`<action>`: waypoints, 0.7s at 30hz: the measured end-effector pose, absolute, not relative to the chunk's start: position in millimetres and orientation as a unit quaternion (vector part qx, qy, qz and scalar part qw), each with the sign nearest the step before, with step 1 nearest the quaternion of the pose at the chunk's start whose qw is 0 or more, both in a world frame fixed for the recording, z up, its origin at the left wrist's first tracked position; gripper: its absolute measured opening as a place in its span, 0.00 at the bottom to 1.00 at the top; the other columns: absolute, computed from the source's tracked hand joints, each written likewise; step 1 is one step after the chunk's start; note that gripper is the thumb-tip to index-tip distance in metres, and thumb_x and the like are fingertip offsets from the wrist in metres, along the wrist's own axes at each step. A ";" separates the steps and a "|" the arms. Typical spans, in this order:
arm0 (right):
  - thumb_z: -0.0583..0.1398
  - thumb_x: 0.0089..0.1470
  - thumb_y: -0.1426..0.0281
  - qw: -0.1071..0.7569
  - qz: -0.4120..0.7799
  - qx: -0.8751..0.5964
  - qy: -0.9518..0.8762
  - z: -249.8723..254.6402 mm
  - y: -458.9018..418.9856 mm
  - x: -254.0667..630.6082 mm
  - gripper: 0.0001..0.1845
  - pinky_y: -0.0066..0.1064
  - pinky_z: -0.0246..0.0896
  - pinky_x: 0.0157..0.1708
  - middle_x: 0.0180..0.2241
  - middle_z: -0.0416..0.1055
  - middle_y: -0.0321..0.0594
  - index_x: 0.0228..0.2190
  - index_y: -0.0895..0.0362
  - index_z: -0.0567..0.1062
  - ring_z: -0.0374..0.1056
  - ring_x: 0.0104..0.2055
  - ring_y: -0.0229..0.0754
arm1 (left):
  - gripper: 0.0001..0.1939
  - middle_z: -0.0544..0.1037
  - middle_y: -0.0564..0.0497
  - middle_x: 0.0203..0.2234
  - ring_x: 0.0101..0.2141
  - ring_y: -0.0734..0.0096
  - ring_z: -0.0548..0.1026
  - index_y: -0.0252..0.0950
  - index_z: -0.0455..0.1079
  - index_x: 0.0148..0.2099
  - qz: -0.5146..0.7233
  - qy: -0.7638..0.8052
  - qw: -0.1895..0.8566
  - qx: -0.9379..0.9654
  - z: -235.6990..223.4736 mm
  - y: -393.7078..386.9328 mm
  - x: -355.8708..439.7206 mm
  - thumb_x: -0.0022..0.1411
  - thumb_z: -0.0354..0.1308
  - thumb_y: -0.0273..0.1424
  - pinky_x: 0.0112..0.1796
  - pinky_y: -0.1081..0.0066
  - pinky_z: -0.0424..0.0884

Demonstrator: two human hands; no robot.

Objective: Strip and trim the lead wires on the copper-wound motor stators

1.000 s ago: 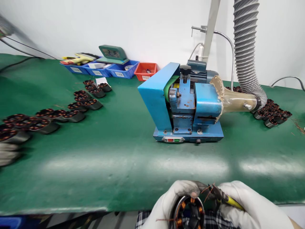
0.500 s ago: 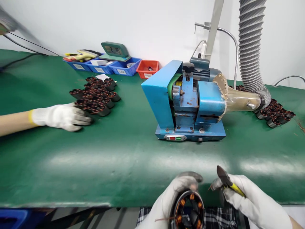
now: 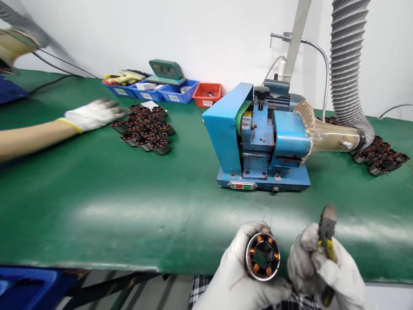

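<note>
My left hand (image 3: 237,267), in a white glove, grips a round motor stator (image 3: 276,268) with copper windings inside a metal ring. Its open end faces me, and thin wire ends stick out from it. To its right, my gloved right hand (image 3: 338,273) is closed around side cutters (image 3: 328,228) with yellow-and-black handles, jaws pointing up. Both hands are over the front edge of the green table (image 3: 129,228). Farther left, several stators (image 3: 145,129) stand in a cluster.
A co-worker's gloved hand (image 3: 93,115) lies beside the left cluster. A blue belt machine (image 3: 226,137) stands mid-table, joined to a grey hose (image 3: 348,64). More stators (image 3: 377,169) sit at right. Blue bins (image 3: 176,97), a red bin (image 3: 206,102) and a clock (image 3: 165,70) line the wall.
My left hand has raised the stator slightly, bringing its ring into fuller view. The side cutters have turned more upright in my right hand. The co-worker's hand has moved back along the left cluster.
</note>
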State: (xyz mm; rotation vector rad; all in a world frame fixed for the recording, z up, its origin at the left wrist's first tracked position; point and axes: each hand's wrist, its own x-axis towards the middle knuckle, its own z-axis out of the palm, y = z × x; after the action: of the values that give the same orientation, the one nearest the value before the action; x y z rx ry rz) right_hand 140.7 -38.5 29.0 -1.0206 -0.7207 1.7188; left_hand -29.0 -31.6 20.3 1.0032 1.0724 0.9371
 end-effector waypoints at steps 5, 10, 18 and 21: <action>0.71 0.36 0.65 0.484 0.560 -0.458 -0.493 31.7 -28.5 142.4 0.23 0.34 0.67 0.30 0.35 0.73 0.42 0.38 0.51 0.74 0.71 0.33 0.47 | 0.32 0.75 0.46 0.45 0.45 0.57 0.74 0.42 0.64 0.55 0.396 0.410 0.748 0.339 12.1 -33.1 -32.4 0.47 0.67 0.36 0.47 0.61 0.70; 0.71 0.33 0.77 0.457 0.452 -0.442 -0.626 42.4 -22.6 137.8 0.26 0.29 0.65 0.33 0.32 0.74 0.36 0.37 0.48 0.77 0.70 0.33 0.44 | 0.25 0.74 0.46 0.46 0.50 0.55 0.70 0.39 0.70 0.49 0.431 0.368 0.755 0.328 24.0 -28.9 -26.0 0.49 0.65 0.41 0.54 0.58 0.62; 0.61 0.49 0.67 0.525 0.519 -0.451 -0.503 29.3 -11.5 134.8 0.06 0.27 0.65 0.21 0.21 0.73 0.39 0.25 0.57 0.75 0.69 0.21 0.40 | 0.23 0.77 0.45 0.32 0.37 0.57 0.76 0.34 0.72 0.42 0.379 0.349 0.826 0.230 4.5 -16.7 -16.9 0.51 0.62 0.46 0.40 0.59 0.71; 0.61 0.50 0.60 0.537 0.499 -0.434 -0.524 30.1 -13.3 134.7 0.12 0.27 0.62 0.19 0.21 0.69 0.37 0.29 0.56 0.74 0.65 0.19 0.38 | 0.26 0.76 0.47 0.35 0.39 0.56 0.74 0.36 0.69 0.46 0.395 0.318 0.832 0.224 11.7 -17.1 -16.8 0.48 0.65 0.45 0.44 0.60 0.68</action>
State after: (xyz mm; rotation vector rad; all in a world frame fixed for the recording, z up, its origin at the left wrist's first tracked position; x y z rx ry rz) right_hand 134.7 -13.3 30.1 -1.0340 -1.2482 1.1869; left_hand -16.8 -17.1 11.7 0.4741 0.6751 0.8382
